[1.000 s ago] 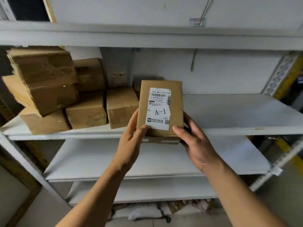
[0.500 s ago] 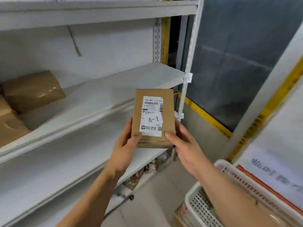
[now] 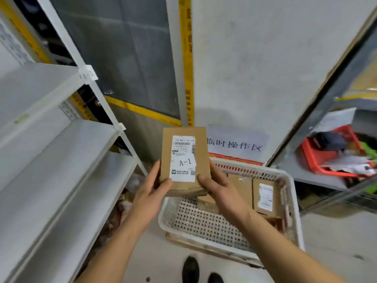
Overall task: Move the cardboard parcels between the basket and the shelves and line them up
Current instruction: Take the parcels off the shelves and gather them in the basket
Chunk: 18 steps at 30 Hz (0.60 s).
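Note:
A small cardboard parcel (image 3: 202,148) with a white label marked A-1 is held upright in front of me, above the near left part of the white perforated basket (image 3: 206,241). My left hand (image 3: 151,193) grips its lower left edge, thumb on the front. My right hand (image 3: 220,188) grips its lower right edge the same way. Inside the basket, two more cardboard parcels (image 3: 265,197) lie against the far right wall. The white metal shelves (image 3: 61,152) run along my left; the boards in view are bare.
The basket sits on the floor against a white wall with a printed sign (image 3: 234,145). A red tray (image 3: 330,158) with clutter sits on a low shelf at right. My shoes (image 3: 190,269) show at the bottom. Debris lies under the lowest shelf.
My view swung right from the shelves to the basket. Both hands kept hold of the A-1 parcel and carried it away from the shelf to above the basket.

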Available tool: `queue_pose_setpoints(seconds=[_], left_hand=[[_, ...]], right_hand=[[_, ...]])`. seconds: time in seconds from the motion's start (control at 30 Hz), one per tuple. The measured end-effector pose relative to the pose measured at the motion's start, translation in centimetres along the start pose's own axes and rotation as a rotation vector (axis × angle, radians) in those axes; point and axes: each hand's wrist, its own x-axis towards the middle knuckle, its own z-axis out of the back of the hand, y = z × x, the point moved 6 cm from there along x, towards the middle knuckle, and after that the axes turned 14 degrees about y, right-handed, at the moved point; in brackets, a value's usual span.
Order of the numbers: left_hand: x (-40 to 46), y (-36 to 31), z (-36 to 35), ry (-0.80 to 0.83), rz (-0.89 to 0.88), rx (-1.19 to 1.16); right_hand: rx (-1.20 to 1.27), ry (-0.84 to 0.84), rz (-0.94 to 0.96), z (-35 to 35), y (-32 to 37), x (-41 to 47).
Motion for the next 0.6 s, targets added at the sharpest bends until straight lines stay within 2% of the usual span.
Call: queue_pose_setpoints(seconds=[0.3, 0.6], left_hand=[[11.3, 4.3, -11.5, 0.406, 0.096, -0.131], [19.0, 9.9, -24.1, 0.626, 0.262, -0.110]], right_hand=[[0.119, -0.299, -0.122, 11.7, -6.2, -4.3], [0.152, -0.538, -0.230, 22.4, -12.2, -9.3]])
